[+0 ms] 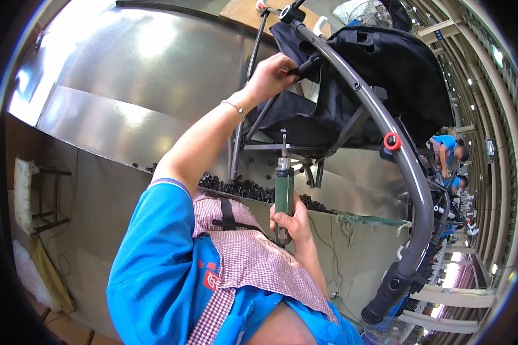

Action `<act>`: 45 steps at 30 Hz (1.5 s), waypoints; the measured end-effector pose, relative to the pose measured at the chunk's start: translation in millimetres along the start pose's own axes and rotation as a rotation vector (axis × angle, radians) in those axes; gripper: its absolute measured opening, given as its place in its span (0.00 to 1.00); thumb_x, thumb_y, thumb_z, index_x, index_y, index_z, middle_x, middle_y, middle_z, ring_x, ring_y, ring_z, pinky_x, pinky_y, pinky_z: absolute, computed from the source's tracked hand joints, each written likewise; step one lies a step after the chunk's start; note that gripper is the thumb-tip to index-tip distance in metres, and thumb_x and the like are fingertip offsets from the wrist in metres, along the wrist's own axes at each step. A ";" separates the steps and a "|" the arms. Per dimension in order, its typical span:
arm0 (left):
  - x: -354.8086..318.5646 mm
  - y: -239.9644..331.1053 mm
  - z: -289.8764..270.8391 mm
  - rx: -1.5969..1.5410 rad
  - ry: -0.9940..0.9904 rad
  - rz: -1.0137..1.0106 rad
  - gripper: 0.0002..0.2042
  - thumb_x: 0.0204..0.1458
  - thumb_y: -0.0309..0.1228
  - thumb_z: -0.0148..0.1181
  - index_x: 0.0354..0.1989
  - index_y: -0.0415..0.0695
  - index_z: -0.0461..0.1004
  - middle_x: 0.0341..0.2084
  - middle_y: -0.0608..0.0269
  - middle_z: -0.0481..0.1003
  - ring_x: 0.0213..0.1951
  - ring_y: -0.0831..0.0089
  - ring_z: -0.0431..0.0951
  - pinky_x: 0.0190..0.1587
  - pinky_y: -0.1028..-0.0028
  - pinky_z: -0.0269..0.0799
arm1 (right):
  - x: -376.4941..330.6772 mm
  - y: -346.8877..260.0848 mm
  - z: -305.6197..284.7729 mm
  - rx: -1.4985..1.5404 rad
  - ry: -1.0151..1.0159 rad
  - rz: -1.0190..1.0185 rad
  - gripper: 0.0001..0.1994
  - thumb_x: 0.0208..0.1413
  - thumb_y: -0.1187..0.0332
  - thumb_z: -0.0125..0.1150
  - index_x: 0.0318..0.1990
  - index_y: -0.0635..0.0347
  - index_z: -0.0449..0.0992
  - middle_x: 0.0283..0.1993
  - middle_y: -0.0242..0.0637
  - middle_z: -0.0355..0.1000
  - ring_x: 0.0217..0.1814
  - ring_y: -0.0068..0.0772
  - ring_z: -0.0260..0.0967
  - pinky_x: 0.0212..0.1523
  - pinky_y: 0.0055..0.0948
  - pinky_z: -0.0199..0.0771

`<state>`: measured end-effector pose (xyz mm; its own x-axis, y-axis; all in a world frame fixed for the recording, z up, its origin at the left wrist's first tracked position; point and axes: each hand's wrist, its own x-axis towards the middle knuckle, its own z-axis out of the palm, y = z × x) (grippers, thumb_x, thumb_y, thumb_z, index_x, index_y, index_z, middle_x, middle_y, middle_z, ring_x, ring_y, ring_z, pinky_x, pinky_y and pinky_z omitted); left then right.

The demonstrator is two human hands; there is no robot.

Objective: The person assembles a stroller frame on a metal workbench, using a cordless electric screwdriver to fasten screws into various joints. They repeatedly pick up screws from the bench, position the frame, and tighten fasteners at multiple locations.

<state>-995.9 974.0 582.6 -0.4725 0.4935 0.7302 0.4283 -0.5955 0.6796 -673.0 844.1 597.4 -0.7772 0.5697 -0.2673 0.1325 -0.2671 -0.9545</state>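
The right hand (292, 221) is wrapped around the green body of a power screwdriver (284, 192), which stands almost upright in the view in front of the worktop's near edge, its thin bit pointing away from the person. The left hand (272, 75) is closed, fingers bunched on a dark piece (293, 72) at the left side of a stroller; what exactly this piece is cannot be made out.

The stroller (411, 178) is over the right part of the metal worktop (172, 69), with a black cloth seat (385, 63) and a bent grey tube bearing a round red button (392, 141). The inside of the seat is mostly hidden.

Small black parts (242, 187) lie loose in a heap along the worktop's near edge, below the stroller, a few scattered farther in. Left of the person, below that edge, stands a dark metal frame (52, 221). At the right, a co-worker in blue (443, 144) bends forward.
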 end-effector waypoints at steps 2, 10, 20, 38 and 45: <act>-3.0 -5.4 -9.3 -0.100 -0.040 -0.116 0.09 0.49 0.19 0.66 0.39 0.37 0.77 0.35 0.66 0.75 0.38 0.81 0.75 0.38 0.81 0.75 | 1.2 3.6 -0.1 -0.001 0.001 0.019 0.35 0.45 0.57 0.77 0.54 0.64 0.63 0.29 0.35 0.70 0.23 0.25 0.70 0.25 0.23 0.73; 2.9 16.7 -42.0 0.145 0.046 0.060 0.09 0.44 0.22 0.71 0.35 0.44 0.81 0.28 0.62 0.76 0.27 0.73 0.78 0.28 0.76 0.75 | 12.8 -0.4 5.9 0.007 0.012 0.134 0.25 0.49 0.72 0.68 0.53 0.63 0.62 0.29 0.35 0.69 0.22 0.26 0.69 0.24 0.27 0.72; 12.8 3.7 -20.4 0.004 -0.029 0.277 0.09 0.44 0.19 0.67 0.34 0.42 0.78 0.28 0.59 0.74 0.32 0.65 0.76 0.34 0.68 0.74 | 14.1 6.0 1.0 0.007 -0.020 -0.034 0.33 0.48 0.65 0.70 0.59 0.64 0.61 0.24 0.36 0.69 0.18 0.30 0.70 0.20 0.29 0.73; 10.8 -5.1 -33.9 0.360 -0.111 0.241 0.06 0.52 0.26 0.65 0.36 0.39 0.76 0.31 0.58 0.75 0.30 0.62 0.77 0.34 0.71 0.75 | 33.7 -6.4 8.8 -0.016 -0.047 -0.003 0.36 0.43 0.52 0.77 0.52 0.63 0.65 0.28 0.36 0.71 0.22 0.27 0.71 0.22 0.25 0.73; -7.4 5.4 -30.6 0.520 -0.066 0.386 0.09 0.47 0.23 0.66 0.36 0.41 0.75 0.35 0.60 0.77 0.35 0.60 0.79 0.37 0.68 0.78 | 35.5 -11.6 8.7 0.034 -0.050 -0.016 0.33 0.45 0.57 0.77 0.52 0.64 0.65 0.28 0.33 0.70 0.23 0.23 0.71 0.23 0.23 0.75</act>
<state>-1013.6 947.7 578.7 -0.1686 0.3533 0.9202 0.8828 -0.3612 0.3004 -707.5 860.7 600.1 -0.8089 0.5348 -0.2442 0.0992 -0.2852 -0.9533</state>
